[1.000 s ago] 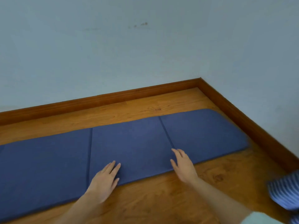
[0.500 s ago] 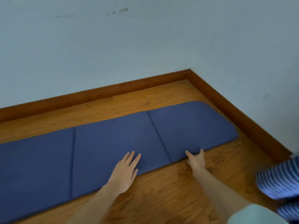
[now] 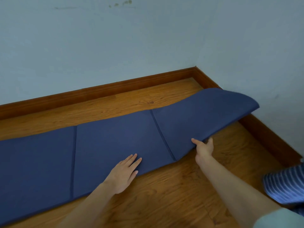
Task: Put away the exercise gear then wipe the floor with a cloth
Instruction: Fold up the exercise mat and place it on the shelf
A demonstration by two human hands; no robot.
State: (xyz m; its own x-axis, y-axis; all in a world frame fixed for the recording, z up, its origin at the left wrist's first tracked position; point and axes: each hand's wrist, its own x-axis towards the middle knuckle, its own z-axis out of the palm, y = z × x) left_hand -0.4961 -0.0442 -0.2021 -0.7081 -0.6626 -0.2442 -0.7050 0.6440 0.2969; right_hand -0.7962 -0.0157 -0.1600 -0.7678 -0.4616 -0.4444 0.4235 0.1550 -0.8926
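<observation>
My right hand pinches the near edge of the blue mat at its end panel, thumb on top and fingers curled under, so that panel stands lifted and curled off the wooden floor near the corner of the wall. My left hand lies flat with fingers straight, pressing the middle panel just beside the fold line. The other panels of the mat lie flat along the baseboard.

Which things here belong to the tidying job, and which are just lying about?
Job:
mat, right panel lifted
right hand, gripping its edge
left hand, flat on it
floor

Lying about:
striped fabric
skirting
</observation>
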